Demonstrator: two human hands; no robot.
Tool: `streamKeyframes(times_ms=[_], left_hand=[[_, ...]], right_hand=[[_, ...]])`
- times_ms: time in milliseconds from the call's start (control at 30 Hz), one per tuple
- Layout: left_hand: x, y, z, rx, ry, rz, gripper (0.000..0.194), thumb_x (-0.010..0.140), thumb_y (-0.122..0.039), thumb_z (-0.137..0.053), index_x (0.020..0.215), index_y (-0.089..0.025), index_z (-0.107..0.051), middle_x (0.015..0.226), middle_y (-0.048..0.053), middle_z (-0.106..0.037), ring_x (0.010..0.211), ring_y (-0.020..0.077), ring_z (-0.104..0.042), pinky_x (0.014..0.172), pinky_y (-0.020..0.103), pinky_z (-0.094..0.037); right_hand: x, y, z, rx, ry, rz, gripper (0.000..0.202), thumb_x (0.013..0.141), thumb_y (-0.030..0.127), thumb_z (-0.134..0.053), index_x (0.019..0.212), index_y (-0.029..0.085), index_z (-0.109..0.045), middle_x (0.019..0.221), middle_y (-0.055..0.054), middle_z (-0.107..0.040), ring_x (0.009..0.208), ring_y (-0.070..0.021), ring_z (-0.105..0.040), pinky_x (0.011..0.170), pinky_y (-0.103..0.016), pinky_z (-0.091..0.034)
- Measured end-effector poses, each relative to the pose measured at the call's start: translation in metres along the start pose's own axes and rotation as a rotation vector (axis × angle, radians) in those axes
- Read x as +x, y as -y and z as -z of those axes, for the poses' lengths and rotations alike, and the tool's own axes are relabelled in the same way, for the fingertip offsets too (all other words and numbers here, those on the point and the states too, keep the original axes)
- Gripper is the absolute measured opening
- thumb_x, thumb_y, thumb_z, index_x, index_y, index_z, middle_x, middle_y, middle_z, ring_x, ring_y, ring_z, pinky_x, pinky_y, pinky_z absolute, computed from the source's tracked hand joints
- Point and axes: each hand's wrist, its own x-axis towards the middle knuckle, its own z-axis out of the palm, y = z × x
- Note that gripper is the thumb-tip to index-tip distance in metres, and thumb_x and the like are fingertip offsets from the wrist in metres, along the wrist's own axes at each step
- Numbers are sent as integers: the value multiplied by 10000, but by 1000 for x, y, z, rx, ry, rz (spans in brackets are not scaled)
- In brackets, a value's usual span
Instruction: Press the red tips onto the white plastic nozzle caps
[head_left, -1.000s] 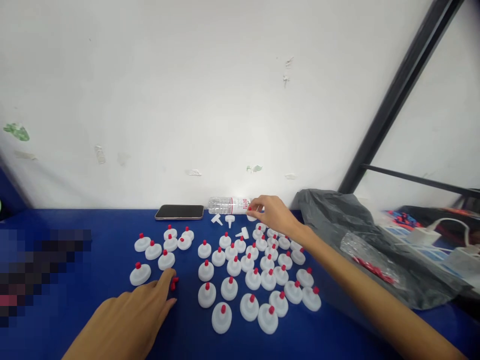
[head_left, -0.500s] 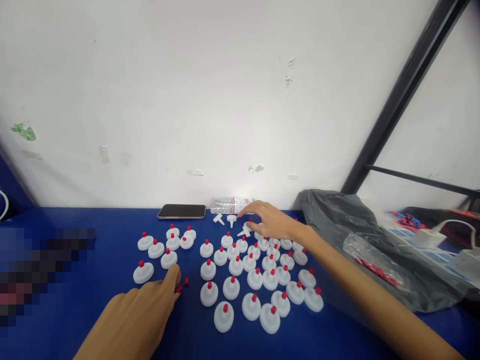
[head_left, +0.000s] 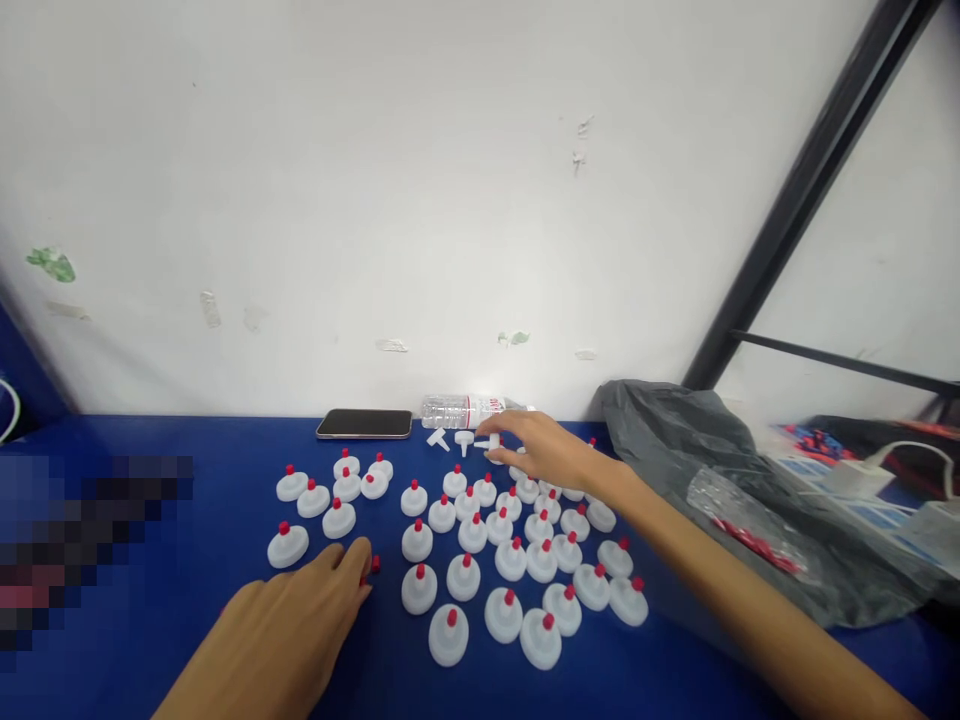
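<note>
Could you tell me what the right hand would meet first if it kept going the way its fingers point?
Probably the small white nozzle at the right hand's fingertips, then two more loose nozzles; depth is uncertain.

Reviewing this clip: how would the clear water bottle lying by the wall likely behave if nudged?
The water bottle lies on its side on the blue table, so it would probably roll readily. It looks clear and thin-walled, likely light and easily dented. The right hand reaches just in front of it, so a brush might shift it.
</note>
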Motion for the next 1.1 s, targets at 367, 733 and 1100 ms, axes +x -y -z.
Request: streamKeyframes(times_ms=[367, 733, 1100], left_hand=[[2, 18, -26, 9, -759, -277, 645, 1108, -262, -172, 1277, -326, -791, 1229, 69, -837, 911, 285, -849, 563, 327, -653], [5, 20, -37, -152, -915, -347, 489, 1145, -321, -272, 1331, -348, -724, 1182, -6, -798, 612, 112, -758, 473, 204, -521], [1, 12, -17, -225, -1079, -459, 301, 1143, -409, -390, 1207, -321, -670, 1061, -57, -826, 810, 132, -838, 578, 169, -608]], right_hand=[[-30, 94, -13, 165, -251, 274, 241, 1051, 243, -681, 1286, 223, -634, 1269, -67, -761, 1157, -208, -719, 1017, -372, -588], [-32, 106, -24, 212, -295, 394, 199, 1043, 205, -694, 1237, 197, -651, 1154, -55, -805, 981, -174, -754, 1062, -375, -579], [-33, 110, -24, 351, -343, 403, 132, 1052, 231, -706, 1174, 220, -656, 1199, -51, -812, 1129, -156, -778, 1159, -344, -536]])
